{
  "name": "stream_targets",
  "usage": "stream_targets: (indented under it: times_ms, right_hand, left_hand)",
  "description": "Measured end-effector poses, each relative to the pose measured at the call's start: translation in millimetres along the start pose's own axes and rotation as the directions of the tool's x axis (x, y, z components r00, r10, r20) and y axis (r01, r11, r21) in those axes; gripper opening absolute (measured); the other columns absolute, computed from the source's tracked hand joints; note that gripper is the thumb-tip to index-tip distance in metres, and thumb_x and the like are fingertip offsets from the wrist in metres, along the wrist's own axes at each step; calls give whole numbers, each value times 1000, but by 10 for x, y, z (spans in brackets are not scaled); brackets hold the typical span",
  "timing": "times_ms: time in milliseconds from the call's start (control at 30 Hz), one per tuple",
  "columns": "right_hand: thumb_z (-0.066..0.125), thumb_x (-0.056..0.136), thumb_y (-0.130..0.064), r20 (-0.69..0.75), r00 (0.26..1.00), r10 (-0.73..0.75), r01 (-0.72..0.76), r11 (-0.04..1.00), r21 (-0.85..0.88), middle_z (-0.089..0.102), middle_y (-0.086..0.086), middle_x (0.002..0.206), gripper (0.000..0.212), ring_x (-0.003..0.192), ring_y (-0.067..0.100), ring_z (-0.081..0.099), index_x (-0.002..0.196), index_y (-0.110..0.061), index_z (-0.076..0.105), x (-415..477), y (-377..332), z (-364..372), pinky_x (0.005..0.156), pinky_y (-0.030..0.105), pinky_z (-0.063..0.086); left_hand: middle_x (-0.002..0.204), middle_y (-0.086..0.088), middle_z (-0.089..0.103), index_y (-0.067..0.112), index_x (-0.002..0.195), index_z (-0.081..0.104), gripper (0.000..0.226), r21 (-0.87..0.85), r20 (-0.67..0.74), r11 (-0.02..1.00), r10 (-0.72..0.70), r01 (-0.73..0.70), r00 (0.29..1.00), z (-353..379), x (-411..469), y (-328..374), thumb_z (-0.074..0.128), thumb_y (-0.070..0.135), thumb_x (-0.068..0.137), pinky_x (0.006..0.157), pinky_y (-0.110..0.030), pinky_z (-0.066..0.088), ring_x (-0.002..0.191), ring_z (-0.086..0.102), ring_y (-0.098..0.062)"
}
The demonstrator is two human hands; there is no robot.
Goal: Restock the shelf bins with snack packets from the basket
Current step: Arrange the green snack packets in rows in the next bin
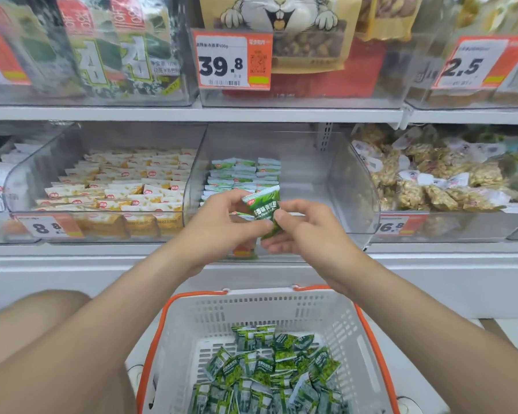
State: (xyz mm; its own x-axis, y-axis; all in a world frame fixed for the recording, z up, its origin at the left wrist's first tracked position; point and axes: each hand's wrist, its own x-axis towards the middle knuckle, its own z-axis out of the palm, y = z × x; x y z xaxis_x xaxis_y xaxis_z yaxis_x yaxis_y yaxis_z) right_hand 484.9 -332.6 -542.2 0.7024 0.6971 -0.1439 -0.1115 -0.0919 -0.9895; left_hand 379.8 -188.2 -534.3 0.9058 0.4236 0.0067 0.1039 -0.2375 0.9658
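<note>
A small green snack packet (263, 207) is held upright between both hands in front of the middle clear shelf bin (353, 186). My left hand (222, 222) pinches its left side and my right hand (304, 228) pinches its lower right edge. Inside that bin, rows of the same green packets (243, 174) fill the left part; the right part is bare. Below, a white basket with an orange rim (281, 309) holds several loose green packets (269, 372).
The bin to the left holds yellow-white packets (126, 180); the bin to the right holds bags of nuts (431, 174). The upper shelf carries seaweed packs (108, 46) and a nut bag behind a 39.8 price tag (232, 61). My knee (33, 318) is at lower left.
</note>
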Motion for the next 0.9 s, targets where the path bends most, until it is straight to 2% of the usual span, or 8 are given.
stream_targets:
  times_ms: [133, 233, 367, 467, 633, 733, 833, 900]
  right_hand:
    - [78, 92, -35, -77, 996, -50, 42, 994, -100, 79, 12, 88, 31, 80, 25, 77, 104, -7, 74, 79, -42, -41, 71, 34, 62]
    - [74, 95, -36, -129, 984, -120, 98, 981, -169, 78, 12, 88, 29, 75, 15, 71, 91, -8, 78, 167, -34, -44, 68, 30, 57]
    - [70, 98, -32, -102, 978, -180, 148, 954, -262, 78, 9, 83, 26, 70, 14, 71, 114, -10, 71, 307, -26, -13, 72, 37, 58]
    - [76, 93, -36, -26, 969, -247, 213, 881, -423, 77, 7, 79, 36, 66, 13, 63, 122, -19, 65, 455, -56, -82, 62, 31, 49]
    - [80, 88, -35, -123, 966, -228, 101, 768, -632, 75, 8, 74, 33, 82, 18, 65, 103, -11, 62, 850, -26, -275, 78, 33, 49]
    - [80, 86, -32, -76, 985, -152, 28, 584, -811, 68, 5, 61, 34, 79, 24, 59, 82, -3, 64, 1056, 59, -327, 72, 31, 47]
    - [82, 83, -30, -28, 998, -59, 8, 529, -849, 72, 2, 58, 32, 85, 21, 72, 81, -1, 70, 1229, 127, -264, 80, 30, 56]
    - [82, 83, -28, -27, 998, -64, 9, 513, -858, 70, 1, 54, 35, 95, 21, 71, 69, -7, 58, 1334, 167, -187, 80, 32, 56]
  left_hand:
    - [98, -12, 78, 12, 114, 71, 28, -35, -36, 999, -2, 1, 999, 47, 77, 73, 82, 18, 89, 82, -44, 60, 87, 75, -30]
    - [92, -7, 76, 15, 111, 67, 27, -71, -62, 997, -17, 12, 998, -1, 140, 103, 82, 12, 88, 83, -40, 63, 86, 77, -27]
    - [92, -5, 68, 16, 116, 58, 39, -78, -111, 996, -61, 52, 992, -54, 213, 118, 82, 6, 87, 70, -32, 65, 76, 75, -18]
    - [94, -1, 71, 17, 117, 59, 38, 195, -145, 980, 62, -33, 987, -132, 286, 61, 83, 15, 89, 69, -23, 61, 73, 74, -12]
    - [120, 5, 70, 23, 130, 62, 31, 775, -71, 620, 277, -122, 958, -300, 365, -161, 63, 23, 99, 98, -39, 53, 114, 64, -17]
    - [125, -1, 66, 24, 124, 64, 30, 867, 8, 490, 167, -90, 986, -312, 355, -212, 51, 17, 98, 93, -45, 55, 117, 62, -27]
    - [116, -3, 64, 22, 114, 67, 29, 882, 62, 460, 111, -107, 992, -310, 353, -205, 46, 14, 97, 86, -45, 55, 107, 62, -27]
    - [116, -3, 62, 22, 115, 66, 29, 877, 67, 468, 106, -109, 992, -321, 369, -210, 45, 14, 97, 88, -45, 54, 107, 61, -27]
